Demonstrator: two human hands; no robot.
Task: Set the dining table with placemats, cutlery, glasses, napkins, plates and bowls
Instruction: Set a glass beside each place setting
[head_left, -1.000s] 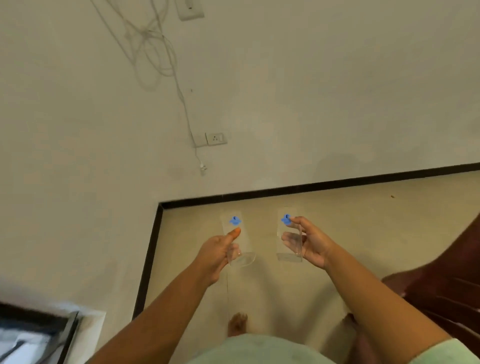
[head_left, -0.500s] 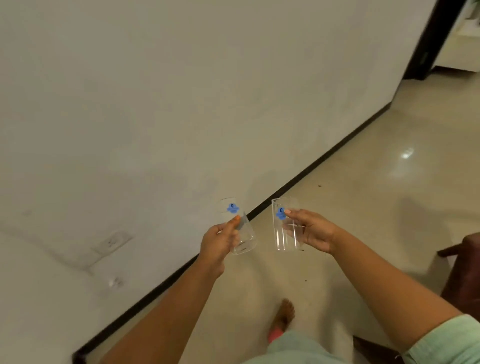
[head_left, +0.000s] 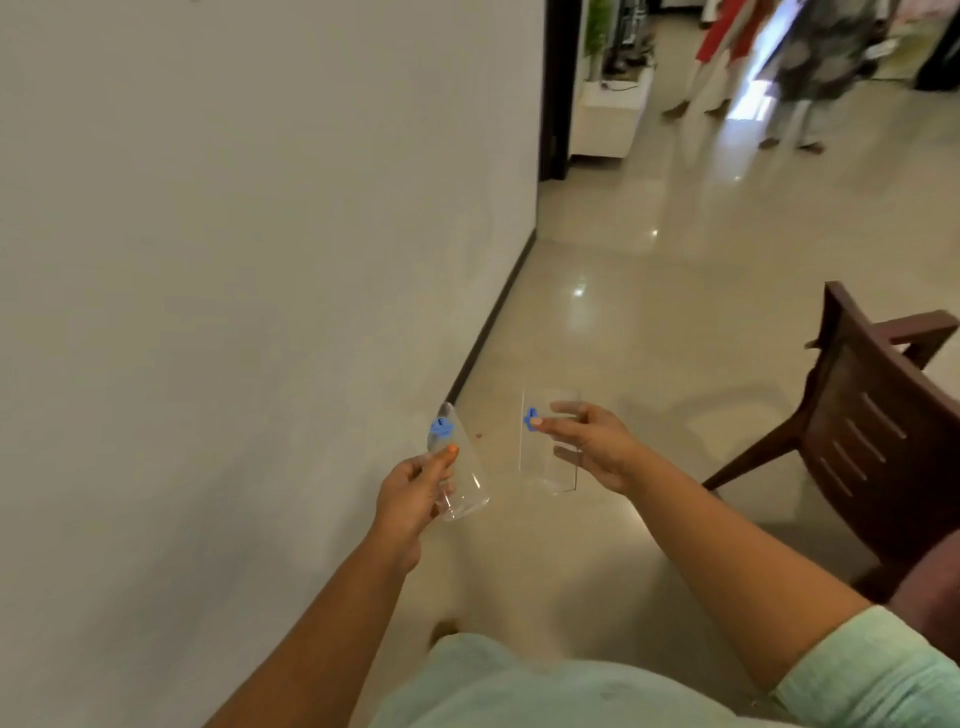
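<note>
- Pale wall (head_left: 234, 260) on one side, glossy tiled floor (head_left: 649, 322) running off toward a doorway, and no dining surface anywhere in sight.
- Left hand (head_left: 413, 496) is wrapped around a clear glass (head_left: 460, 470) with a small blue mark near its rim; that glass is tipped, rim leaning away toward the wall, base nearer the person.
- Right hand (head_left: 592, 447) grips a second glass (head_left: 550, 449), same blue mark, thumb on the near face and the other digits curled round the far side; this one is held closer to upright.
- Both glasses are up in the air at about waist height, near each other but not touching.
- Dark wooden chair (head_left: 872, 441) stands off to the right, well clear of the hands.
- Down the hall, two people (head_left: 769, 67) are blurred; little more can be told.
- Judging by this, we're in the carrying stretch of the glasses step: fetched, not yet placed.
- Next move, I'd say, calls for reaching the surface, righting that tilted glass, and setting each one down base first at its place, keeping the two from knocking together.
- Smooth glass held one-handed could slip, so a firm grip matters.
</note>
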